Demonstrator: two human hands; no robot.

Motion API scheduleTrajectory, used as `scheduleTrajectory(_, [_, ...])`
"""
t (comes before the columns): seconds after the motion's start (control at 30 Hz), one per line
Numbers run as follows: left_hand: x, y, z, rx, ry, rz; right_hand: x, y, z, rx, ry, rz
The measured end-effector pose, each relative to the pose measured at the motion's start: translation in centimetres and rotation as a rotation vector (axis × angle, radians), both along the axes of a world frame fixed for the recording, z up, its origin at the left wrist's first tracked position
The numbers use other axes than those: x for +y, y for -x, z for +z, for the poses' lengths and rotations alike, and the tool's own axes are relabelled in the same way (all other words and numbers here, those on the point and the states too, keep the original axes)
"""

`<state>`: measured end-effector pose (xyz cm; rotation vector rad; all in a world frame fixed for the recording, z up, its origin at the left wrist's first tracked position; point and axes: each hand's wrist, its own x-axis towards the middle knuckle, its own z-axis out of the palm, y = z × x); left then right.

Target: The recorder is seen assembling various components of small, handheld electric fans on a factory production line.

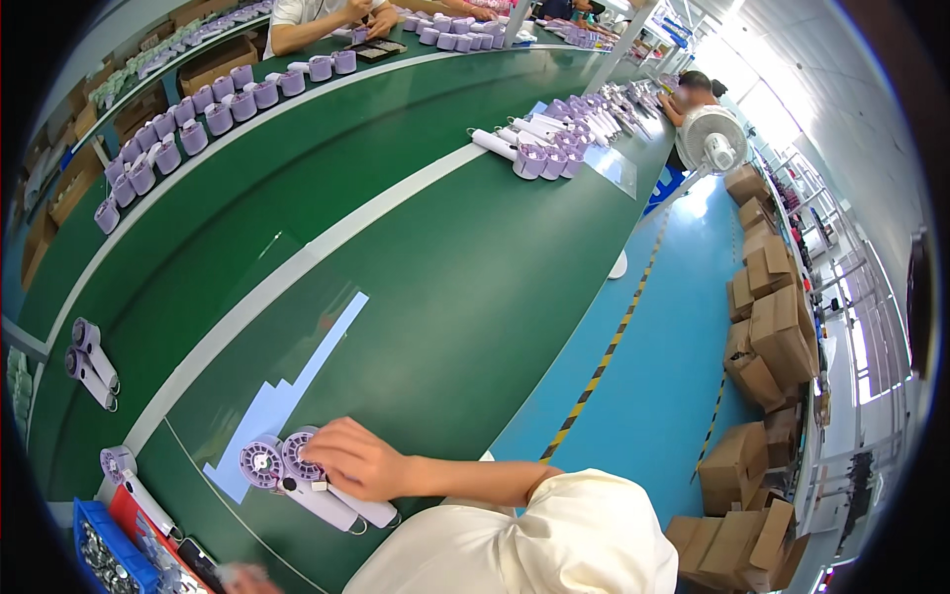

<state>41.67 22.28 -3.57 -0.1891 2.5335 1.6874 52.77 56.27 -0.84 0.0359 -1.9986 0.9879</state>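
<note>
Two light purple handheld fans lie side by side on the green table in front of me. My right hand (356,458) is closed over the nearer handheld fan (300,452), its fingers bent onto the round head. The other handheld fan (261,462) shows its open head with the inner parts visible, and its white handle points toward me. My left hand (249,580) is a blur at the bottom edge, close to a dark phone-like device (200,564); its fingers cannot be made out. Another fan (119,463) lies left of it, beside the red bin.
A blue bin (146,574) of small metal parts stands at the lower left. Two fans (91,348) lie on the conveyor belt (247,262). More fans (534,158) are grouped farther along the table. Co-workers sit beyond; a standing fan (712,141) and cardboard boxes (782,332) line the right.
</note>
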Motion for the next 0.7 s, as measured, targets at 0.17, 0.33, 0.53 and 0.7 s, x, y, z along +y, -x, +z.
scheduleTrajectory(0.17, [10.2,-1.2,1.5,0.045,-0.423,-0.492,1.0,-0.2,1.6,0.014,0.011,0.002])
scheduleTrajectory(0.33, [16.6,-1.4,5.9,-0.003,-0.347,-0.801,0.3,-0.7,4.3,-0.035,0.072,0.213])
scheduleTrajectory(0.53, [18.1,-2.8,5.4,0.055,-0.112,-0.873,0.0,-1.2,3.6,-0.219,0.071,0.191])
scheduleTrajectory(0.7, [19.1,-3.8,5.3,-0.276,-0.505,-0.758,1.6,-2.4,4.9,-0.390,0.703,0.032])
